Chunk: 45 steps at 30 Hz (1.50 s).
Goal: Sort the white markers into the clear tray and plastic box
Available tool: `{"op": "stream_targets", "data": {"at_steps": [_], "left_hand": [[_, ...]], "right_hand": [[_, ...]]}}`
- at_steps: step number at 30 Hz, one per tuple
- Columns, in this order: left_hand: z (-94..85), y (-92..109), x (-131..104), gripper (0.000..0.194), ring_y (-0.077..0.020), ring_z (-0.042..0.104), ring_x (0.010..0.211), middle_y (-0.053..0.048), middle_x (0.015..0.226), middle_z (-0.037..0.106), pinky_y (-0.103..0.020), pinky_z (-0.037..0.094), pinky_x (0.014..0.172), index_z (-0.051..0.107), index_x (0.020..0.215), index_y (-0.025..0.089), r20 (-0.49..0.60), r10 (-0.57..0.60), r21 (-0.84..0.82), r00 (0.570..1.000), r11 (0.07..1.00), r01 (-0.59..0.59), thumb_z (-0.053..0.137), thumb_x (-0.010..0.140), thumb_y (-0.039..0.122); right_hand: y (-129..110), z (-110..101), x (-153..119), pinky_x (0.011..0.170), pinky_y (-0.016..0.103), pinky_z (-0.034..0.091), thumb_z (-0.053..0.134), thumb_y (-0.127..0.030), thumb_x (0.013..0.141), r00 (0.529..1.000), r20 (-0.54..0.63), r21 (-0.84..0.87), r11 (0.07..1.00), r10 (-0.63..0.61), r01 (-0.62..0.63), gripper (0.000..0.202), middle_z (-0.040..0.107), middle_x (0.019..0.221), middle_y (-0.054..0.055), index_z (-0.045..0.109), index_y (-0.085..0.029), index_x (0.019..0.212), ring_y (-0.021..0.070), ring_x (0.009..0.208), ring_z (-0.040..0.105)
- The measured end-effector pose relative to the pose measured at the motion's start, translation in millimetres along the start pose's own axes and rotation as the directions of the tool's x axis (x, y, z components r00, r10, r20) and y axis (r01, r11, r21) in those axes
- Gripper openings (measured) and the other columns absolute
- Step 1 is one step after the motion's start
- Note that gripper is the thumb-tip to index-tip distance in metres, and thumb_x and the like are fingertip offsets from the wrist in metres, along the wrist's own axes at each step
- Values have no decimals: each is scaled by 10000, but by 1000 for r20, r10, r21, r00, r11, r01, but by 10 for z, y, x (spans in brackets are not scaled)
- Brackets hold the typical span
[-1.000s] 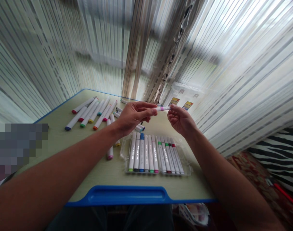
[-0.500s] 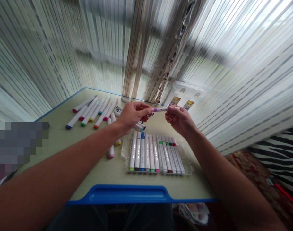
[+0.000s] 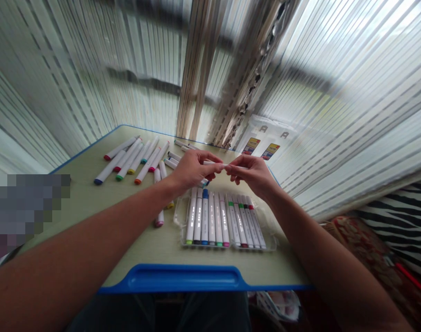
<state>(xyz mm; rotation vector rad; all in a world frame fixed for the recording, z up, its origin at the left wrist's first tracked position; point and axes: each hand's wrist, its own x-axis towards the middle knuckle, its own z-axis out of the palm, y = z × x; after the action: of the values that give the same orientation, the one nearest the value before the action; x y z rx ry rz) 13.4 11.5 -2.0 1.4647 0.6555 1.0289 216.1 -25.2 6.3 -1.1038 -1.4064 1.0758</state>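
My left hand and my right hand meet above the middle of the table, fingertips pinched on one white marker. Most of that marker is hidden by the fingers, so its colour band does not show. Just below my hands lies a clear plastic case with two groups of white markers side by side in it. Loose markers with coloured ends are spread left of my hands. A few more lie partly behind my left hand and forearm.
The light table has a blue rim and a blue front tray. A clear lid with two yellow labels stands at the back right, against striped curtains. Zebra-striped fabric is at the right.
My right hand has come left along the marker, close to my left fingertips, and has turned palm down. The purple band seen earlier is now covered. The marker case has not moved.
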Motion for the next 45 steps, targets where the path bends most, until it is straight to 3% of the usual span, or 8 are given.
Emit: {"op": "stream_targets", "data": {"at_steps": [5, 9, 21, 29, 32, 36, 40, 45], "left_hand": [[44, 21, -28, 127, -94, 626, 574, -58, 762, 725, -235, 513, 552, 761, 910, 95, 45, -63, 47, 997, 997, 61, 760, 835, 198], [66, 12, -20, 88, -89, 633, 567, -61, 774, 725, -224, 507, 547, 754, 908, 97, 54, -76, 28, 996, 997, 75, 695, 895, 161], [3, 44, 58, 155, -72, 523, 463, 21, 613, 583, -197, 444, 465, 696, 844, 118, -132, -82, -71, 988, 995, 73, 594, 958, 139], [-23, 61, 80, 256, -94, 523, 467, 9, 603, 573, -208, 431, 460, 645, 833, 140, -200, -114, -231, 973, 971, 66, 470, 1014, 189], [-35, 60, 80, 279, -103, 553, 488, -29, 666, 647, -217, 440, 477, 675, 891, 131, -165, -93, -280, 982, 959, 44, 444, 1023, 217], [-46, 59, 74, 225, -103, 592, 553, -76, 795, 728, -224, 469, 531, 736, 991, 110, -39, -44, -331, 998, 943, 29, 535, 984, 210], [-44, 58, 49, 191, -103, 631, 634, -92, 876, 767, -225, 491, 595, 771, 1062, 127, 67, -4, -372, 998, 928, 28, 676, 922, 214], [-49, 50, 15, 280, -97, 648, 697, -97, 921, 790, -220, 503, 652, 786, 1116, 161, 165, 38, -377, 986, 926, 27, 796, 846, 237]], "right_hand": [[-55, 96, -30, 371, 200, 315, 934, -476, 608, 995, -91, -196, 981, -26, 8, 404, 622, 542, -13, 719, -144, 690, 56, 417, 466], [-94, 125, -41, 384, 206, 286, 932, -477, 610, 991, -125, -252, 968, -52, 19, 400, 614, 530, -6, 722, -138, 655, 51, 431, 442], [7, -55, 41, 417, 181, 423, 864, -327, 756, 1000, -26, 155, 988, -11, 15, 237, 753, 698, 49, 807, -143, 895, 72, 467, 583], [-71, -77, 40, 472, 178, 522, 756, -280, 838, 998, 5, 281, 958, 65, -63, 245, 806, 843, 94, 787, -123, 1023, 116, 573, 700], [-71, -87, 65, 459, 162, 511, 652, -182, 891, 992, -83, 318, 946, 98, -67, 165, 793, 774, 90, 774, -107, 971, 104, 530, 681], [-58, -115, 104, 455, 156, 513, 564, -92, 910, 968, -192, 346, 934, 161, -86, 183, 762, 692, 75, 746, -103, 895, 99, 497, 661], [-67, -129, 114, 453, 154, 520, 511, -92, 951, 946, -234, 385, 915, 222, -120, 223, 738, 647, 63, 719, -105, 873, 100, 486, 655], [-80, -120, 117, 449, 149, 524, 517, -99, 950, 930, -244, 409, 899, 274, -158, 196, 721, 622, 54, 696, -113, 870, 101, 479, 646]]}}
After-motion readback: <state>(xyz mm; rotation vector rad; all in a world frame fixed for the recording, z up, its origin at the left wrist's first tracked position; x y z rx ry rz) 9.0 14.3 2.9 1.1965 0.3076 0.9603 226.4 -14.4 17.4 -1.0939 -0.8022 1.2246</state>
